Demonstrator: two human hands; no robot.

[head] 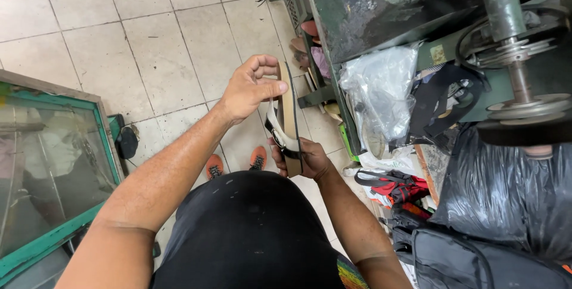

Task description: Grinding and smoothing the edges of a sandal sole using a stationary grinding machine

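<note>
Holding a sandal (286,116) on edge, the left hand (250,89) pinches its upper end, the right hand (304,158) closed around its lower end.

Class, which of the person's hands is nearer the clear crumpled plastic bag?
Right. The right hand, gripping the cream sandal, is closer to the clear crumpled plastic bag; the left hand sits farther left.

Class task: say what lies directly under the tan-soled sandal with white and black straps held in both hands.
Below the sandal lie pale floor tiles and orange shoe toes. The left hand grips its top, the right hand its bottom; the dark-clothed body hides the remaining floor.
</note>
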